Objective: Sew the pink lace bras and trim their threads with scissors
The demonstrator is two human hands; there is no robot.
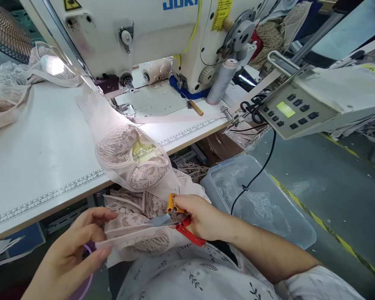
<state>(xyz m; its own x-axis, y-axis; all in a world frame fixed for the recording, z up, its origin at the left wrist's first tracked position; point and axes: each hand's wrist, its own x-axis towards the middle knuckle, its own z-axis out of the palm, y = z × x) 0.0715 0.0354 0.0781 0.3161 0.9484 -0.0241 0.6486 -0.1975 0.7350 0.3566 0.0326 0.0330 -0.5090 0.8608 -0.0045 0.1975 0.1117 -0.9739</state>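
My right hand (203, 217) is wrapped round a pair of scissors with orange and red handles (190, 234). Their blades (161, 221) point left and lie along the edge of a pale pink lace bra (134, 241) over my lap. At the bra's left end, my left hand (78, 246) pinches the fabric edge between thumb and fingers. Just above, another pale pink lace bra (117, 146) hangs from the sewing machine's needle area over the front edge of the table (50, 158). More lace pieces are bunched beneath it, partly hidden.
A white sewing machine (156, 33) stands across the table. To its right are a thread cone (222, 81), a wooden-handled tool (196, 108), black-handled scissors (253, 109) and a control box (300, 104). A clear plastic bin (262, 200) is on the floor, with a cable hanging over it.
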